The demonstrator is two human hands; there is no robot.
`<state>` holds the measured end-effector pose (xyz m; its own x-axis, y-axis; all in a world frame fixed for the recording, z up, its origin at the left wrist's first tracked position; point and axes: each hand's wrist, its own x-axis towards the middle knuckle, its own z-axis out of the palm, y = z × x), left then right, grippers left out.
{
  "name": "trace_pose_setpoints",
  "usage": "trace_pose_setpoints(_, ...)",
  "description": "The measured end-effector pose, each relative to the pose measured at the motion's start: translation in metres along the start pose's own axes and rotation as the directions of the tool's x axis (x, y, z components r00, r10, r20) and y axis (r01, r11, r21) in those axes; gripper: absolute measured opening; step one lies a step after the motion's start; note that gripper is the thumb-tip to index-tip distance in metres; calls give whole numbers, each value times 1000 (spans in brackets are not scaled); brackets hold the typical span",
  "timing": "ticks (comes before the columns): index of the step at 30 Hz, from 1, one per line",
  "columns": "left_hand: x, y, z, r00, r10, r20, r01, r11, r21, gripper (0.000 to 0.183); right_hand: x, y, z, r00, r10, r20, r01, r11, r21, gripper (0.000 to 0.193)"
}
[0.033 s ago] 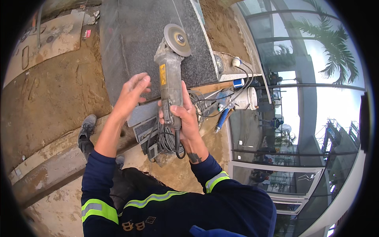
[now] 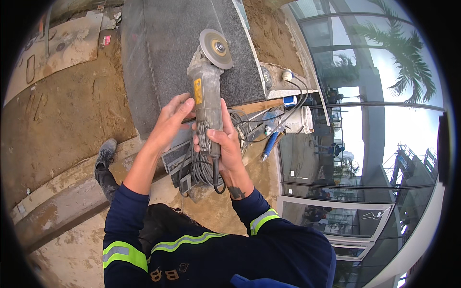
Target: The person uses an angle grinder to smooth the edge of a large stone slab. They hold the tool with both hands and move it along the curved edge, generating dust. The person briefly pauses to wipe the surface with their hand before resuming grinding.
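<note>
An angle grinder (image 2: 203, 110) with a grey, dusty body and a yellow label points away from me, its cutting disc (image 2: 216, 49) at the far end. My right hand (image 2: 228, 150) is wrapped around the rear of the body, thumb across the front. My left hand (image 2: 167, 124) is open beside the body's left side, fingers slightly bent; whether the fingertips touch it I cannot tell. From the rear end a dark power cord bends down near my right wrist. A coiled grey cable (image 2: 203, 174) lies below the grinder, partly hidden by my right hand.
Dark stone slabs (image 2: 168, 53) lie beyond the grinder. To the right are a white bucket (image 2: 304, 120), a blue-handled tool (image 2: 271, 145) and loose cables, near a glass facade (image 2: 331, 158). Sandy ground (image 2: 62, 129) and a concrete ledge (image 2: 62, 211) stretch to the left.
My left hand has moved right, closer to the grinder's body. The right hand and the grinder stay almost where they were.
</note>
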<state>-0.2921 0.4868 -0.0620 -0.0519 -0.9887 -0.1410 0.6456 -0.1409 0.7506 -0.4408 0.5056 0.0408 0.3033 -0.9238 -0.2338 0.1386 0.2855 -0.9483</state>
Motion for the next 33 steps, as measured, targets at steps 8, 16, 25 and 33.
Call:
trace_pose_setpoints(8, -2, 11, 54, 998, 55, 27, -50, 985, -163, 65, -16, 6, -4, 1000, 9, 17, -9, 1000, -19, 100)
trace_pose_setpoints(16, -10, 15, 57, 999, 31, 27, -26, 985, -172, 68, -26, 2, -2, 1000, 22, -2, -22, 999, 25, 96)
trace_pose_setpoints(25, 14, 17, 57, 998, 67, 6, -65, 986, -155, 66, -3, -2, -4, 1000, 2, 0, -2, 1000, 16, 97)
trace_pose_setpoints(33, 21, 21, 55, 999, -2, 43, 8, 989, -150, 67, 7, -2, -12, 999, 5, 31, -4, 999, -39, 99)
